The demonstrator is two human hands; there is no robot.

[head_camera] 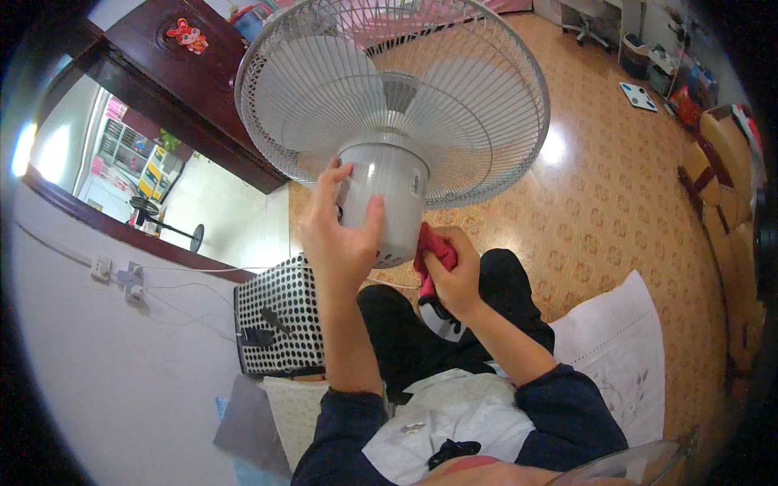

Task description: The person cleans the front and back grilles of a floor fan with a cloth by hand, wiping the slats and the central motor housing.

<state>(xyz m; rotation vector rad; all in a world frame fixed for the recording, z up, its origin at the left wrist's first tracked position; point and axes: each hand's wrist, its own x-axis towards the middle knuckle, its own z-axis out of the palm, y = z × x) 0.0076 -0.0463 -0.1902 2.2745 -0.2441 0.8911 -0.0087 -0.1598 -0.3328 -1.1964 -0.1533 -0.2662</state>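
A grey electric fan stands before me, with its round wire guard tilted away and its blades partly visible through the wires. My left hand grips the left side of the smooth motor housing, thumb on top and fingers around the edge. In my right hand is a bunched red cloth, which meets the lower right edge of that housing. Below the cloth, a white part with black details shows between my knees; my right hand hides some of it.
A polka-dot box with a black adapter on it is at my left. White cords run from a wall power strip past the fan. A wooden armchair stands right, a bathroom scale farther off. The dark door is at upper left.
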